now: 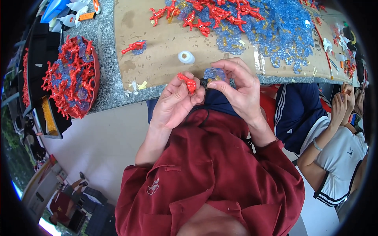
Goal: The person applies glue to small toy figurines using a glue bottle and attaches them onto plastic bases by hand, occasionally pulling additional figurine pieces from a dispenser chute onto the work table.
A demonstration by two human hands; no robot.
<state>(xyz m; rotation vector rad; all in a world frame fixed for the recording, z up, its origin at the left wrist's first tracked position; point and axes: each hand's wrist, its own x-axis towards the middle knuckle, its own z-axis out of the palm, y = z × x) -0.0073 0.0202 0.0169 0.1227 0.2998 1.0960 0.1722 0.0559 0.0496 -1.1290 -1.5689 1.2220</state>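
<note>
My left hand (172, 100) pinches a small glossy red plastic figure (189, 83) between thumb and fingers, just off the table's near edge. Close beside it, my right hand (241, 84) grips a translucent blue plastic piece (214, 74) by thumb and forefinger. The figure and the blue piece are apart. Beyond my hands a small white round bottle (186, 57) stands on the cardboard (157, 63). Farther left on it lies a red figure (133, 47) joined with a blue piece.
A heap of translucent blue pieces (275, 31) covers the far right, with red figures (218, 15) at its left. A red tray (95, 74) piled with red and blue parts sits left on the granite table (108, 94). At right, a co-worker (334, 145) sits handling something small.
</note>
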